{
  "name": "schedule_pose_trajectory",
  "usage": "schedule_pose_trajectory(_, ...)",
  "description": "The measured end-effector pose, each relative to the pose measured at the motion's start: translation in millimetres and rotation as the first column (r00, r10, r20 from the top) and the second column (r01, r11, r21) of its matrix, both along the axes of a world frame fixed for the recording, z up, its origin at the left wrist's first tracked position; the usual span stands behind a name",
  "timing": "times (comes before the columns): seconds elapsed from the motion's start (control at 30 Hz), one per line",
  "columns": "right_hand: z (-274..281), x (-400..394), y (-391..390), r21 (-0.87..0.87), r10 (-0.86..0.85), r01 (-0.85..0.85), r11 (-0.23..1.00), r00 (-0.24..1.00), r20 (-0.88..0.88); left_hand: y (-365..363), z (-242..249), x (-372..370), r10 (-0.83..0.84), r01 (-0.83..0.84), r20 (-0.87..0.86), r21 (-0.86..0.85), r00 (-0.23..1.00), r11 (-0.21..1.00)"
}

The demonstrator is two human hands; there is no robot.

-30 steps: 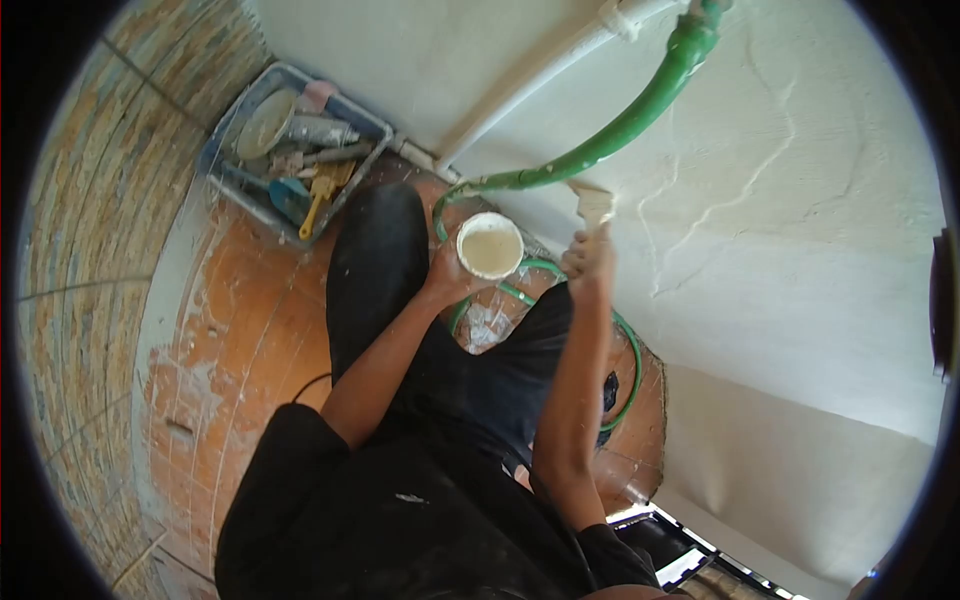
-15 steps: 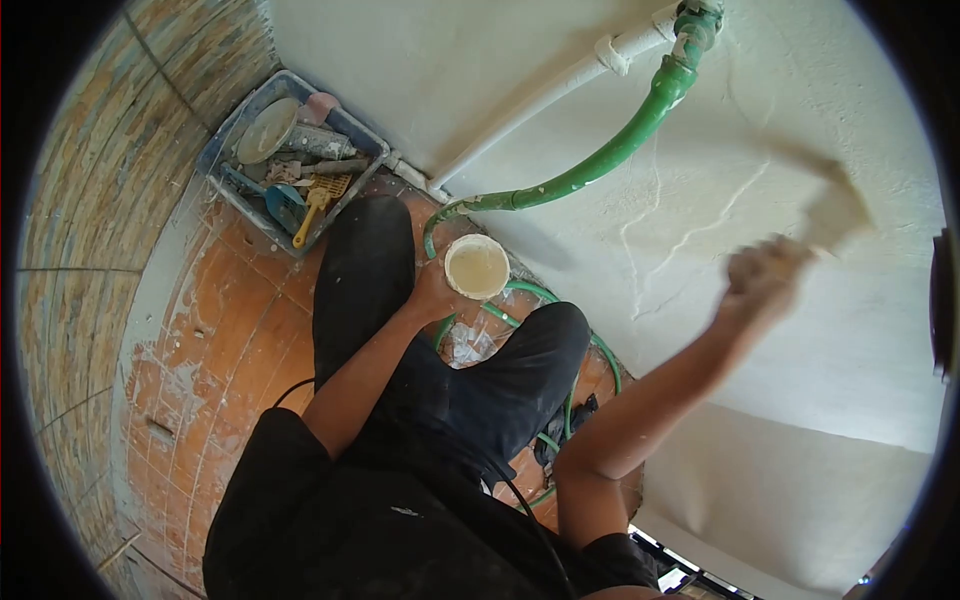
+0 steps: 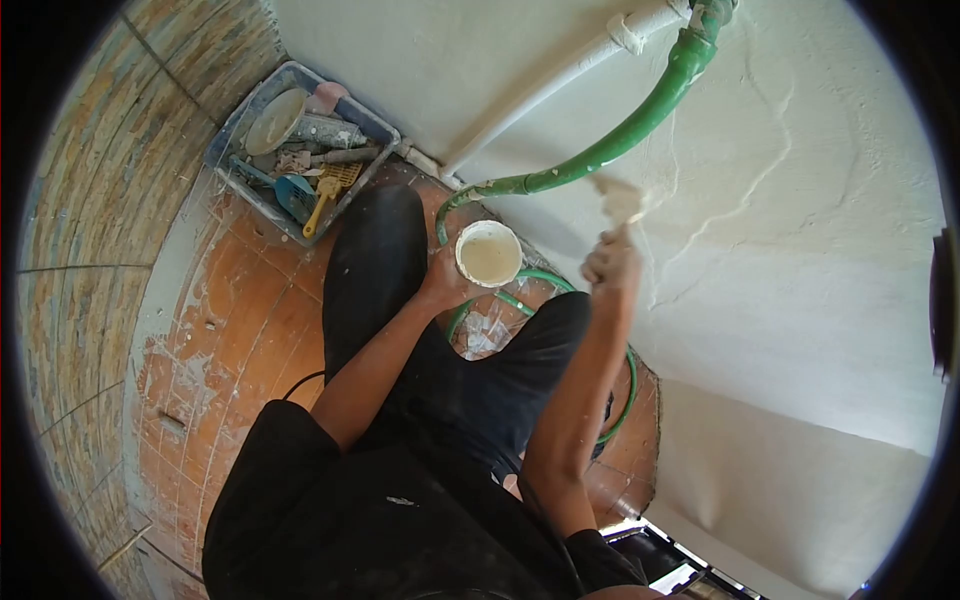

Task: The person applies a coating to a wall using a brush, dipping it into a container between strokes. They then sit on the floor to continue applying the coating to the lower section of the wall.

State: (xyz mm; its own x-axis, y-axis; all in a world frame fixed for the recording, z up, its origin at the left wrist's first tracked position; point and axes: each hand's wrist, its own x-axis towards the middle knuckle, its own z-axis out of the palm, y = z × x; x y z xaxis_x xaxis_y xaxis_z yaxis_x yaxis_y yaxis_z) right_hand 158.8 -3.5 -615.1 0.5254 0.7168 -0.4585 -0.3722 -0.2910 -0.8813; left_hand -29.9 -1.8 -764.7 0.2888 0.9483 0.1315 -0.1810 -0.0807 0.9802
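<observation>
My left hand (image 3: pixel 447 280) is closed round the side of a small white tub (image 3: pixel 488 254), which holds a cream-coloured liquid and is tilted towards me. In my right hand (image 3: pixel 611 262) is a flat paintbrush (image 3: pixel 622 201), gripped by its handle and blurred by motion. The brush head points up, close to the white wall (image 3: pixel 790 210) and just below the thick green hose (image 3: pixel 625 140). Several pale, wavy crack lines run down the wall to the right of the brush.
A grey plastic crate (image 3: pixel 225 180) of tools stands at the upper left, with a yellow slotted scoop (image 3: pixel 325 195) inside. A white pipe (image 3: pixel 560 85) runs along the wall. Thin green hose (image 3: pixel 632 390) and crumpled plastic (image 3: pixel 484 333) lie on the orange tiled floor (image 3: pixel 250 330).
My right hand has swung left with the paintbrush, from the right part of the wall to beside the green hose. The tub stays in my left hand; the view has shifted slightly.
</observation>
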Motion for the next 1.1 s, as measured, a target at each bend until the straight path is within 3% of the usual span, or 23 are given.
schedule_pose_trajectory(0.07, 53, -12, -3, 0.069, -0.039, 0.025, 0.997, 0.978, 0.204, -4, 6, -2, 0.03, -0.029, -0.033, 0.019, 0.999, 0.999)
schedule_pose_trajectory(0.23, 125, -16, 1, 0.285, -0.168, 0.066, 0.956, 0.921, 0.351, -3, 4, -5, 0.021, -0.017, -0.095, 0.045, 0.995, 0.999)
schedule_pose_trajectory(0.33, 174, -9, 7, 0.48, -0.312, 0.028, 0.877, 0.793, 0.523, -6, 5, -7, -0.002, 0.006, -0.106, 0.034, 0.994, 0.999)
schedule_pose_trajectory(0.37, 185, -13, 10, 0.478, -0.356, 0.037, 0.877, 0.718, 0.598, -6, 7, -7, -0.028, 0.03, -0.112, 0.017, 0.993, 0.999)
schedule_pose_trajectory(0.43, 193, -20, 6, 0.37, -0.269, 0.024, 0.929, 0.732, 0.626, -6, 3, -4, -0.028, 0.029, -0.08, 0.011, 0.996, 1.0)
schedule_pose_trajectory(0.5, 167, -20, 3, 0.27, -0.312, 0.169, 0.948, 0.66, 0.683, -3, 3, -2, -0.03, 0.03, -0.047, 0.011, 0.998, 0.999)
schedule_pose_trajectory(0.53, 121, 24, 0, 0.024, -0.024, 0.018, 1.0, 0.008, 1.0, -1, 4, -2, -0.02, 0.023, -0.083, 0.028, 0.996, 0.999)
schedule_pose_trajectory(0.57, 84, 33, 9, -0.183, 0.152, 0.099, 0.978, 0.258, 0.954, -3, 4, -1, -0.015, 0.02, -0.122, 0.039, 0.992, 0.999)
schedule_pose_trajectory(0.63, 38, -6, 13, -0.184, 0.113, 0.133, 0.974, 0.419, 0.901, -6, 4, 1, -0.007, 0.012, -0.102, 0.054, 0.995, 0.998)
schedule_pose_trajectory(0.67, 8, -5, 16, -0.219, 0.156, 0.057, 0.974, 0.533, 0.832, -1, 5, 3, 0.025, -0.019, -0.069, 0.085, 0.997, 0.996)
schedule_pose_trajectory(0.7, -32, 1, 18, -0.32, 0.259, 0.095, 0.943, 0.395, 0.881, -2, 4, 3, 0.027, -0.021, -0.075, 0.078, 0.997, 0.997)
schedule_pose_trajectory(0.77, -107, 9, 4, -0.544, 0.564, -0.152, 0.825, 0.245, 0.788, 0, 4, 1, -0.092, 0.089, -0.041, -0.068, 0.995, 0.994)
schedule_pose_trajectory(0.83, -209, 39, -23, -0.596, 0.652, -0.287, 0.75, 0.17, 0.739, -5, 5, 1, -0.077, 0.076, -0.008, -0.06, 0.997, 0.995)
schedule_pose_trajectory(0.87, -195, 31, -23, -0.598, 0.569, -0.185, 0.78, 0.608, 0.554, -1, 0, 5, -0.048, 0.05, 0.03, -0.059, 0.998, 0.997)
schedule_pose_trajectory(0.9, -178, 22, -18, -0.634, 0.33, -0.1, 0.767, 0.909, 0.255, 5, -26, 11, -0.052, 0.106, 0.232, -0.225, 0.971, 0.969)
schedule_pose_trajectory(0.93, -167, 26, -14, -0.342, 0.173, -0.081, 0.936, 0.953, 0.249, 12, -51, 18, 0.008, 0.167, 0.42, -0.377, 0.907, 0.911)
schedule_pose_trajectory(0.97, -153, 40, -24, -0.038, 0.005, 0.002, 0.999, 0.983, 0.185, 1, -52, 15, -0.032, 0.169, 0.367, -0.349, 0.93, 0.922)
schedule_pose_trajectory(1.0, -103, 50, -21, 0.072, 0.07, -0.065, 0.995, 0.994, -0.079, -9, -52, 11, -0.069, 0.173, 0.312, -0.319, 0.948, 0.932)
schedule_pose_trajectory(1.03, -20, 26, -13, -0.032, 0.027, -0.033, 0.999, 0.987, -0.158, -7, -32, 6, -0.069, 0.09, 0.114, -0.187, 0.991, 0.978)
schedule_pose_trajectory(1.07, 10, 10, -17, -0.057, -0.055, 0.066, 0.996, 0.981, 0.184, 1, -13, 3, -0.026, 0.025, -0.077, -0.022, 0.997, 0.999)
schedule_pose_trajectory(1.1, 20, 29, -19, -0.038, -0.133, 0.163, 0.986, 0.902, 0.41, 11, 0, 3, -0.026, 0.025, -0.075, -0.009, 0.997, 1.0)
